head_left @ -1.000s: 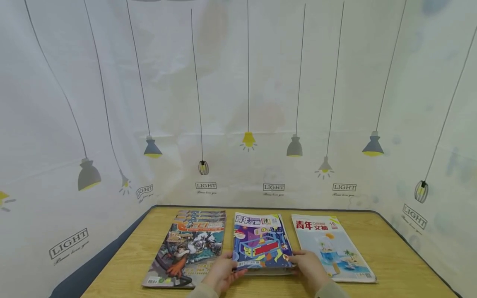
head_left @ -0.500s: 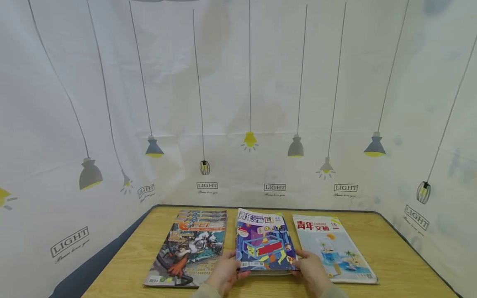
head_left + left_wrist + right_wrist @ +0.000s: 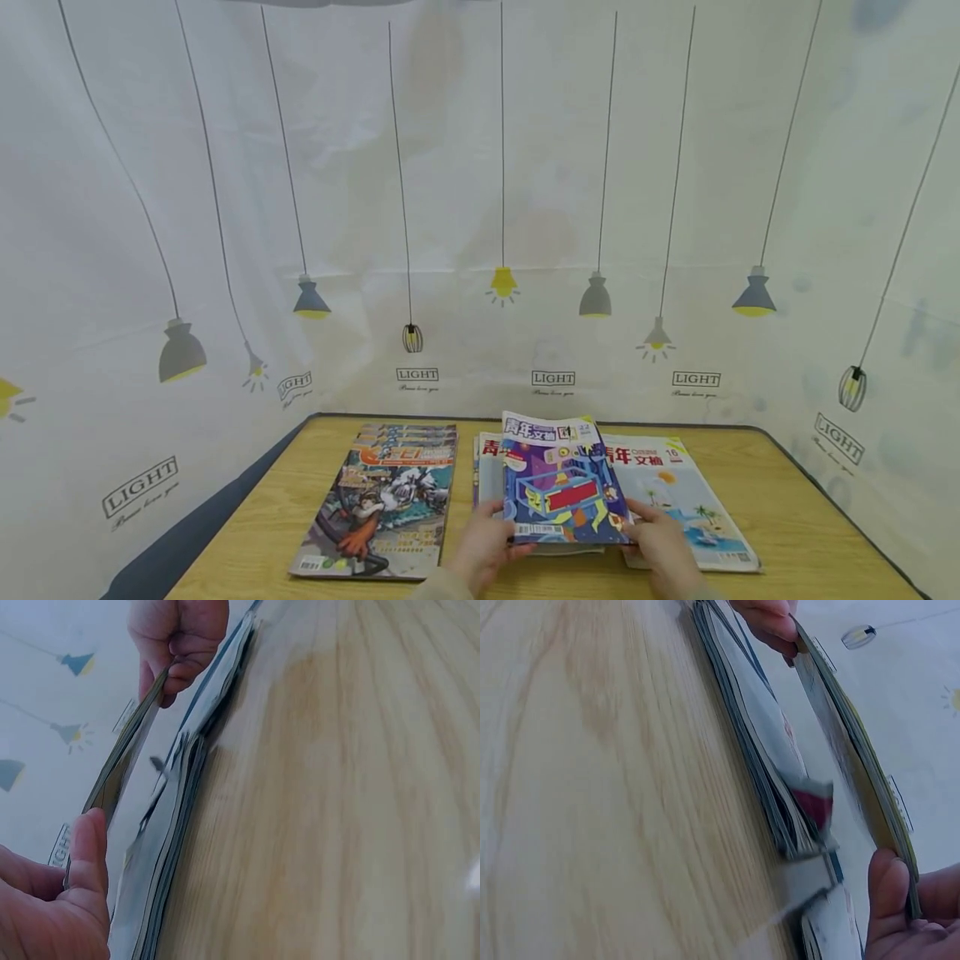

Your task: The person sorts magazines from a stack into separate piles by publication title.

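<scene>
A magazine with a purple illustrated cover (image 3: 566,483) is held above the table, pinched at its lower corners. My left hand (image 3: 480,546) grips its left corner, and my right hand (image 3: 660,546) grips the right one. Both wrist views show the magazine (image 3: 862,765) raised edge-on, apart from the stack beneath. That middle stack (image 3: 487,471) peeks out behind it, its top cover pale with red lettering. To the right lies a magazine with a blue seaside cover (image 3: 701,500), partly hidden by the held magazine and my right hand. In the right wrist view, the middle stack (image 3: 742,727) has a folded-up corner.
At the left, a fanned stack of comic-style magazines (image 3: 382,500) lies on the wooden table (image 3: 247,542). A white curtain printed with hanging lamps (image 3: 480,208) surrounds the table's back and sides.
The purple magazine has risen off the middle stack and shifted right with both hands, uncovering the stack's left strip. It now overlaps the view of the right magazine.
</scene>
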Action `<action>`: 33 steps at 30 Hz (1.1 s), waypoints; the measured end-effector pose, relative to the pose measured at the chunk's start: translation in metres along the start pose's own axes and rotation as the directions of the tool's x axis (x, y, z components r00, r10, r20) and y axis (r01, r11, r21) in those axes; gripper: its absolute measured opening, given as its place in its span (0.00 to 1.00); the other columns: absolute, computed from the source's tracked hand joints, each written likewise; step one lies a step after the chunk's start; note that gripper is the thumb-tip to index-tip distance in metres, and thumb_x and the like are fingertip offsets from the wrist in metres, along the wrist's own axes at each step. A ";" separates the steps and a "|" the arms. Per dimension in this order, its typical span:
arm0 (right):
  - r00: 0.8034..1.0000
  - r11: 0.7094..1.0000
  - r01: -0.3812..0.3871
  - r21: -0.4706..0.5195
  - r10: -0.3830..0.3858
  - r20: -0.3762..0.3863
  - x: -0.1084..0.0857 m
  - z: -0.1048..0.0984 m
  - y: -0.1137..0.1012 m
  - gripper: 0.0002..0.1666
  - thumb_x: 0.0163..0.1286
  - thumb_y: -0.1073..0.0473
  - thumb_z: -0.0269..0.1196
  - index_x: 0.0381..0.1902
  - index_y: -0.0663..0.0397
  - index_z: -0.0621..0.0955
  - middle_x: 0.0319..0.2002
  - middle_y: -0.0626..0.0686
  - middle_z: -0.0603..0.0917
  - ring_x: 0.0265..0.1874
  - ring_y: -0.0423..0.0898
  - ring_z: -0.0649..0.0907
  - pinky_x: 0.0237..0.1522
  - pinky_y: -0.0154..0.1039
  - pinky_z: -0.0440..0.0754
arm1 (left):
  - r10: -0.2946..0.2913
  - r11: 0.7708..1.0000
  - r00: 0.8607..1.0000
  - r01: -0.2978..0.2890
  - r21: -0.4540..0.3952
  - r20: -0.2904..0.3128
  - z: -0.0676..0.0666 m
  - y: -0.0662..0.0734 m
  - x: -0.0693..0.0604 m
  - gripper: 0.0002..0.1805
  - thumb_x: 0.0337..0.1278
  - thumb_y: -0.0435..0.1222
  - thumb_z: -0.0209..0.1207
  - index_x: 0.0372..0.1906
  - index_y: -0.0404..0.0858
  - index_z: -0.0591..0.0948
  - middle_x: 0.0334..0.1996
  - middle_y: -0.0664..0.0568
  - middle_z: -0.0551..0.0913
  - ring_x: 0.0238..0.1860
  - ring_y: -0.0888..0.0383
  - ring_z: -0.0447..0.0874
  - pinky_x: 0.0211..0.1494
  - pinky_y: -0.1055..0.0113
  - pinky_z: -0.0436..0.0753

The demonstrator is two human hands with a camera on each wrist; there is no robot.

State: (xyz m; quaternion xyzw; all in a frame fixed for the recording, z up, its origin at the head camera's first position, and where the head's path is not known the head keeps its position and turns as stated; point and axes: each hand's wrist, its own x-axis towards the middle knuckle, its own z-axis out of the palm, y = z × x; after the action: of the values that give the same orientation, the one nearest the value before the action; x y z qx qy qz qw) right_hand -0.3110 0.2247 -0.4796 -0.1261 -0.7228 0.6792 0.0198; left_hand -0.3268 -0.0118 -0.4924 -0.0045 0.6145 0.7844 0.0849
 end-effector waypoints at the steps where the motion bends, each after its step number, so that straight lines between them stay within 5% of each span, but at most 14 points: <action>1: 1.000 1.000 0.002 -0.001 -0.002 -0.002 0.000 -0.006 0.000 0.33 0.63 0.76 0.52 0.66 0.79 0.61 0.33 0.58 0.80 0.26 0.44 0.80 0.30 0.40 0.82 | -0.008 1.000 1.000 0.008 0.002 0.005 0.005 -0.001 0.000 0.29 0.55 0.17 0.44 0.65 0.21 0.57 0.45 0.37 0.78 0.36 0.53 0.82 0.36 0.63 0.85; 14: 1.000 0.997 -0.018 0.069 0.019 -0.017 0.000 -0.082 0.008 0.36 0.64 0.78 0.53 0.67 0.81 0.55 0.31 0.52 0.81 0.28 0.44 0.82 0.32 0.41 0.84 | -0.072 0.997 0.996 0.071 0.027 0.054 0.074 -0.013 -0.007 0.28 0.53 0.17 0.46 0.62 0.23 0.58 0.35 0.39 0.80 0.23 0.54 0.82 0.26 0.70 0.83; 23: 0.997 0.985 -0.072 -0.157 0.074 0.007 0.001 -0.131 0.014 0.35 0.66 0.74 0.54 0.67 0.82 0.54 0.30 0.54 0.81 0.28 0.45 0.80 0.34 0.41 0.83 | -0.187 0.971 0.982 0.186 0.148 -0.010 0.118 -0.021 -0.011 0.20 0.58 0.20 0.49 0.55 0.33 0.67 0.28 0.45 0.81 0.14 0.60 0.73 0.16 0.75 0.73; 33: 0.992 0.963 -0.125 -0.239 0.124 -0.021 0.004 -0.154 0.019 0.36 0.64 0.72 0.56 0.66 0.81 0.55 0.30 0.56 0.81 0.28 0.47 0.79 0.35 0.42 0.82 | -0.213 0.966 0.975 0.200 0.164 0.060 0.135 -0.025 -0.017 0.14 0.64 0.24 0.48 0.53 0.29 0.73 0.31 0.48 0.81 0.21 0.57 0.77 0.24 0.71 0.80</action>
State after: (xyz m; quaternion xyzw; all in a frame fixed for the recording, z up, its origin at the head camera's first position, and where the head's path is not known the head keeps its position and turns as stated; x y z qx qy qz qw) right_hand -0.2816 0.3772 -0.4872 -0.1746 -0.7902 0.5863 -0.0365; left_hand -0.2936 0.1222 -0.4817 -0.0316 0.6666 0.7201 0.1900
